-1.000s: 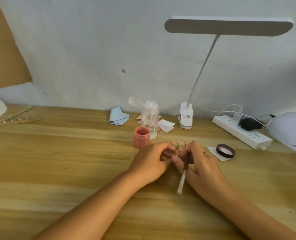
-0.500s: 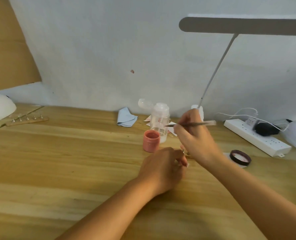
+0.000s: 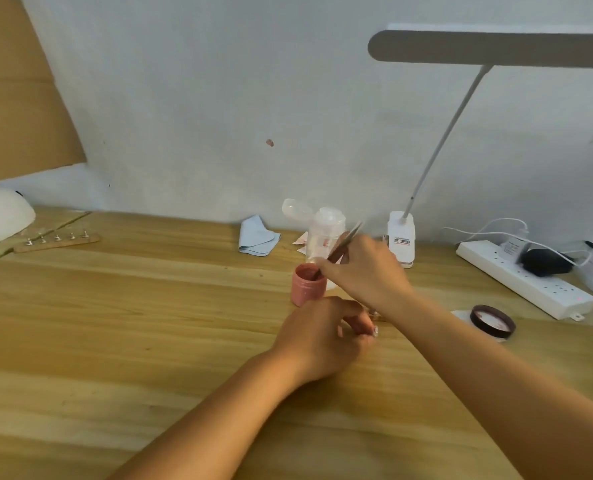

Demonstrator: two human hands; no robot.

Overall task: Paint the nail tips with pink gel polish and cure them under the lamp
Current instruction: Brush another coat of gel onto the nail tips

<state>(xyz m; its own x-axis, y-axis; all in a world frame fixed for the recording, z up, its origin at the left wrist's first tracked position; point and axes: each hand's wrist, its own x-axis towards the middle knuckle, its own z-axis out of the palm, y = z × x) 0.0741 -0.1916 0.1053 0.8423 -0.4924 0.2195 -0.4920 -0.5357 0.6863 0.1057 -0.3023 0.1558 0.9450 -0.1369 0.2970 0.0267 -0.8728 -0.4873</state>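
Brush (image 3: 343,242) has left the nail tips (image 3: 374,329) for the pink gel pot (image 3: 307,285), right hand (image 3: 364,268) fingers pinched on its handle. Left hand (image 3: 322,337) stays curled on the mostly hidden tips near the pot; reloading, I'd say.

No writing can be read. The white clip base of the desk lamp (image 3: 401,230), near the counter's far edge, carries a small label with a red mark and dark lines of print, too blurred to make out. The clear bottle (image 3: 321,233) beside it shows reddish print, likewise illegible.
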